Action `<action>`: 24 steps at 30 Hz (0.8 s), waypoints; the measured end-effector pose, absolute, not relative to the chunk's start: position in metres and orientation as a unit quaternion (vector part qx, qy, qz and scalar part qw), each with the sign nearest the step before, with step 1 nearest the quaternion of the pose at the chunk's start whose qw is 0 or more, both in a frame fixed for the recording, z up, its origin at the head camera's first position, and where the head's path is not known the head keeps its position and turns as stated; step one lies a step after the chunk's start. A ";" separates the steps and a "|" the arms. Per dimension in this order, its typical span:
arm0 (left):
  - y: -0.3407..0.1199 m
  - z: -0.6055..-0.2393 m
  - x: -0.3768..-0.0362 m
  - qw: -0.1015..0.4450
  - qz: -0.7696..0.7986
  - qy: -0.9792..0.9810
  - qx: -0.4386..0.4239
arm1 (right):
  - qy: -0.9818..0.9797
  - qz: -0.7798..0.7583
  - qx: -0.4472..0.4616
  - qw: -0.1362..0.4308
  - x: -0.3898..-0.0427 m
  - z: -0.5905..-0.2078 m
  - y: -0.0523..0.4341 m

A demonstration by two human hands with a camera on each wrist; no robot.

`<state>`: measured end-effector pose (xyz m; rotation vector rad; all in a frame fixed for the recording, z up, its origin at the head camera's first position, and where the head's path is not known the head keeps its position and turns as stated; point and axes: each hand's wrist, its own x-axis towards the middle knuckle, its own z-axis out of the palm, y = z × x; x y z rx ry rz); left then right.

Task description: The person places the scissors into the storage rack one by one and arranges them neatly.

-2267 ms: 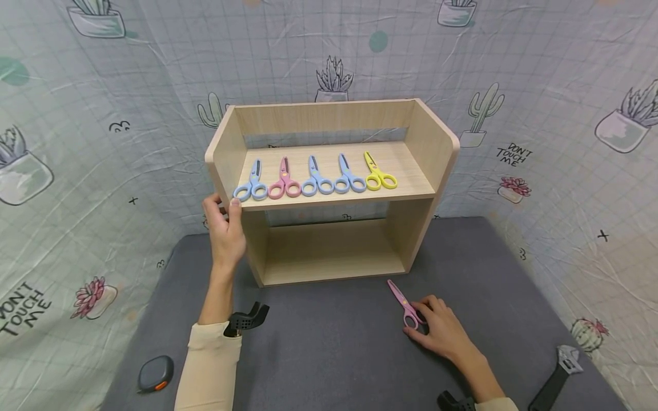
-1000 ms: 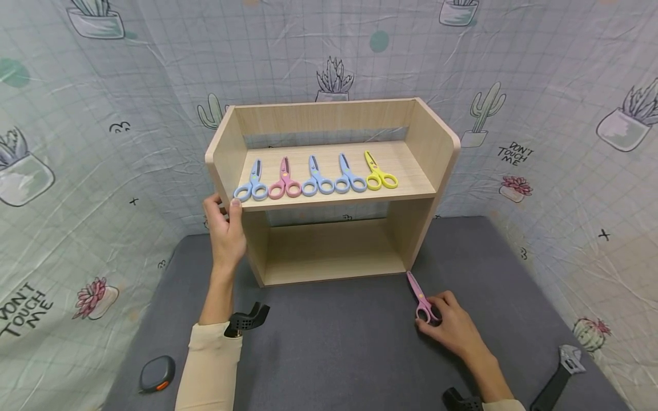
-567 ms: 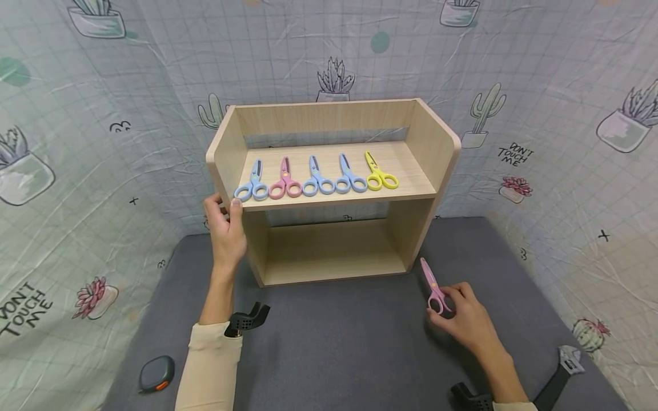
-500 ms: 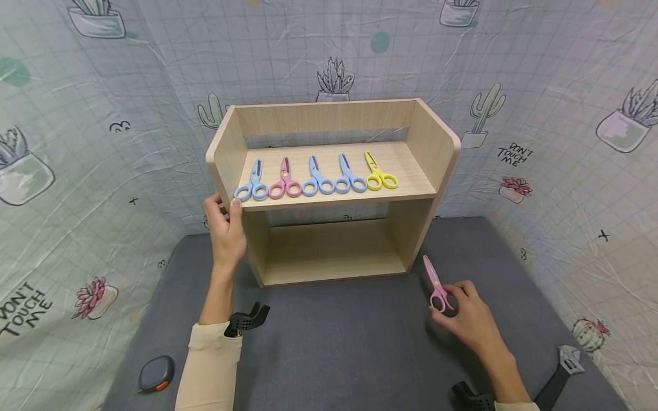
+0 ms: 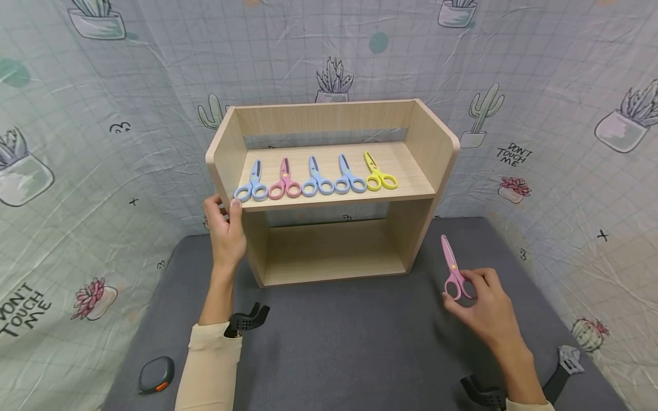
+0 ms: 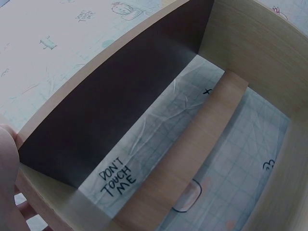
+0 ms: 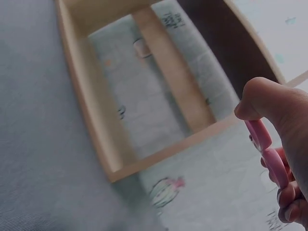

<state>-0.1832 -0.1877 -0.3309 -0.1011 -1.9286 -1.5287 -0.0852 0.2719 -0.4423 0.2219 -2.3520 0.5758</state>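
Observation:
My right hand (image 5: 490,314) pinches a pair of pink scissors (image 5: 451,262) by the handle loops, to the right of the wooden shelf (image 5: 329,204). The blades point away from me, and a shadow lies on the table beneath. My left hand (image 5: 225,237) grips the shelf's left side panel, thumb on the front edge of the upper board. On that board lie blue scissors (image 5: 252,185), pink scissors (image 5: 284,182), two more blue pairs and yellow scissors (image 5: 380,178) in a row, blades toward the back. In the right wrist view the held scissors (image 7: 274,166) show edge-on.
A dark rounded case (image 5: 156,374) with an orange tab lies front left on the grey table (image 5: 349,342). An adjustable wrench (image 5: 569,359) is at the right edge, partly behind my right forearm. Printed cloth (image 5: 540,85) hangs around the table.
My right hand has carried the pink scissors from in front of the shelf up and to the right, past its right side. My left hand has stayed on the side panel.

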 end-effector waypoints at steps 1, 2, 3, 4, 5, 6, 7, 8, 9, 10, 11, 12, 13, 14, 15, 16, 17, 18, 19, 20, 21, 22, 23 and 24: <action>-0.188 -0.331 -0.183 0.334 -0.585 -0.738 -0.039 | -0.903 0.221 0.092 0.355 -0.085 -0.439 0.272; -0.188 -0.331 -0.183 0.335 -0.585 -0.737 -0.040 | -0.900 0.221 0.098 0.363 -0.084 -0.435 0.271; -0.187 -0.331 -0.183 0.336 -0.585 -0.737 -0.040 | -0.896 0.222 0.104 0.371 -0.084 -0.432 0.271; -0.187 -0.331 -0.183 0.337 -0.585 -0.736 -0.040 | -0.892 0.223 0.110 0.377 -0.084 -0.429 0.270; -0.187 -0.330 -0.183 0.338 -0.585 -0.736 -0.040 | -0.888 0.225 0.116 0.384 -0.083 -0.426 0.269; -0.187 -0.330 -0.183 0.338 -0.584 -0.737 -0.041 | -0.884 0.226 0.122 0.390 -0.083 -0.422 0.268; -0.187 -0.330 -0.183 0.338 -0.584 -0.737 -0.042 | -0.881 0.228 0.127 0.394 -0.083 -0.420 0.268; -0.187 -0.330 -0.183 0.338 -0.584 -0.737 -0.042 | -0.879 0.231 0.131 0.397 -0.083 -0.417 0.267; -0.187 -0.330 -0.182 0.339 -0.583 -0.737 -0.044 | -0.878 0.230 0.135 0.398 -0.083 -0.414 0.266; -0.187 -0.330 -0.182 0.339 -0.583 -0.737 -0.045 | -0.877 0.229 0.138 0.399 -0.083 -0.410 0.265; -0.187 -0.330 -0.182 0.339 -0.583 -0.737 -0.046 | -0.877 0.226 0.141 0.400 -0.084 -0.407 0.263; -0.187 -0.330 -0.182 0.338 -0.583 -0.737 -0.046 | -0.877 0.223 0.144 0.399 -0.084 -0.404 0.262; -0.187 -0.330 -0.182 0.338 -0.583 -0.737 -0.047 | -0.877 0.220 0.147 0.401 -0.085 -0.401 0.261; -0.187 -0.330 -0.182 0.338 -0.583 -0.737 -0.047 | -0.878 0.216 0.149 0.401 -0.086 -0.397 0.259; -0.187 -0.330 -0.182 0.338 -0.583 -0.737 -0.048 | -0.878 0.213 0.151 0.402 -0.087 -0.394 0.258; -0.187 -0.330 -0.182 0.338 -0.583 -0.738 -0.048 | -0.877 0.211 0.154 0.404 -0.088 -0.390 0.256; -0.188 -0.330 -0.182 0.338 -0.583 -0.738 -0.047 | -0.874 0.213 0.158 0.407 -0.090 -0.387 0.254; -0.188 -0.330 -0.183 0.338 -0.583 -0.738 -0.047 | -0.873 0.213 0.162 0.408 -0.092 -0.384 0.252; -0.188 -0.330 -0.183 0.337 -0.583 -0.738 -0.048 | -0.871 0.213 0.167 0.410 -0.094 -0.381 0.251; -0.188 -0.331 -0.183 0.337 -0.583 -0.738 -0.048 | -0.870 0.215 0.170 0.410 -0.097 -0.378 0.249; -0.188 -0.331 -0.183 0.337 -0.583 -0.738 -0.047 | -0.871 0.213 0.173 0.408 -0.100 -0.374 0.248; -0.188 -0.331 -0.183 0.337 -0.583 -0.738 -0.047 | -0.871 0.213 0.177 0.407 -0.103 -0.371 0.246; -0.188 -0.331 -0.183 0.336 -0.583 -0.738 -0.047 | -0.871 0.214 0.179 0.405 -0.106 -0.368 0.245; -0.188 -0.331 -0.183 0.337 -0.583 -0.738 -0.047 | -0.872 0.210 0.181 0.402 -0.109 -0.365 0.244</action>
